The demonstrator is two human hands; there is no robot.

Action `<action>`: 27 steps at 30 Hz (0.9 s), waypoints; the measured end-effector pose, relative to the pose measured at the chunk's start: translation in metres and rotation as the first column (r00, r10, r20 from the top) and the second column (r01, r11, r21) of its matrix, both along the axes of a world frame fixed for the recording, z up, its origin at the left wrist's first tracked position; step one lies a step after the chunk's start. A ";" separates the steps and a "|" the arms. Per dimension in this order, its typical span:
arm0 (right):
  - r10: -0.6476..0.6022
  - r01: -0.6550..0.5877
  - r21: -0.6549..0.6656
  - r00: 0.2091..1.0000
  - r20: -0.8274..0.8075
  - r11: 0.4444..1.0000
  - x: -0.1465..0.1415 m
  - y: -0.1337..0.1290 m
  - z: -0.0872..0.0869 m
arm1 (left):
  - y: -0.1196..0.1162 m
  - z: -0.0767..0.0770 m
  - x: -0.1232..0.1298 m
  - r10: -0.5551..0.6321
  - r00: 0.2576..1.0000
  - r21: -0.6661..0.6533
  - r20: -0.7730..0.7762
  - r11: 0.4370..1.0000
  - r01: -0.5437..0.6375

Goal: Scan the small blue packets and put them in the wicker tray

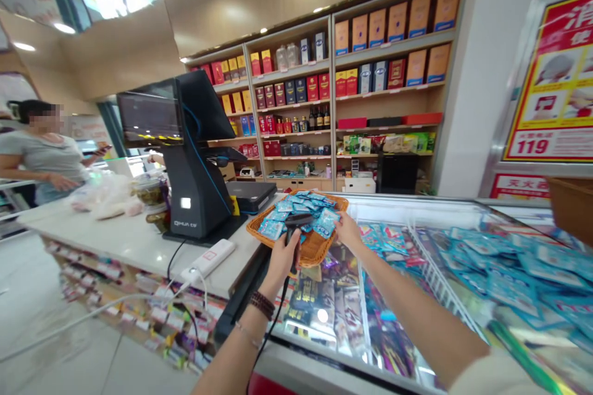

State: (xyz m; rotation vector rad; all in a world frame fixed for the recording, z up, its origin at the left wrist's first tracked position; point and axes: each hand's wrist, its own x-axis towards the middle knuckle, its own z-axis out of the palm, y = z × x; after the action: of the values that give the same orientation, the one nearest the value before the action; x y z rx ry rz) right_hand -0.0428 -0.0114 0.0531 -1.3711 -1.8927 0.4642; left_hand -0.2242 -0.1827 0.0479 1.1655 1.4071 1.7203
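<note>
shop counter [139, 247]: left fingers [280, 253] grip black corded scanner [297, 220], right fingers [341, 222] touch blue sachets [283, 213].

Head-worn camera faces forward and down, close above the left hand [281, 262] and right hand [348, 231]

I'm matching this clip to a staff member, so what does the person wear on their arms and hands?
The left hand and right hand are bare, without gloves. The left wrist wears a dark brown beaded bracelet and, nearer the elbow, a thin metal bracelet. The right forearm is bare down to a cream sleeve.
</note>
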 end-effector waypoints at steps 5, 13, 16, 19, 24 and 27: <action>-0.024 0.015 -0.088 0.994 -0.103 0.996 0.033 -0.003 0.007 | -0.002 0.021 0.019 -0.107 0.993 0.010 -0.038 0.994 0.108; 0.014 -0.022 -0.055 0.991 -0.134 0.998 0.055 -0.001 0.003 | -0.002 0.027 0.038 -0.141 0.987 0.018 -0.072 0.990 0.143; 0.021 -0.029 -0.056 0.990 -0.142 0.998 0.057 -0.001 0.002 | -0.005 0.030 0.043 -0.154 0.986 0.013 -0.070 0.988 0.155; 0.028 -0.036 -0.050 0.987 -0.157 0.998 0.057 -0.002 0.001 | -0.008 0.035 0.047 -0.162 0.983 0.011 -0.085 0.986 0.164; 0.003 -0.014 -0.071 0.987 -0.164 0.997 0.071 -0.002 0.001 | -0.005 0.040 0.054 -0.156 0.985 0.008 -0.071 0.988 0.157; -0.081 0.068 -0.087 0.986 -0.147 0.994 0.105 0.001 0.000 | 0.003 0.037 0.061 -0.158 0.987 -0.036 -0.031 0.987 0.157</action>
State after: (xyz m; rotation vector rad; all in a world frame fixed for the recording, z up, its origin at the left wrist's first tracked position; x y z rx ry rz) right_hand 0.0624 -0.0104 0.0535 -1.4135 -1.7108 0.5966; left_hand -0.1635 -0.1798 0.0849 1.2579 1.3216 1.5686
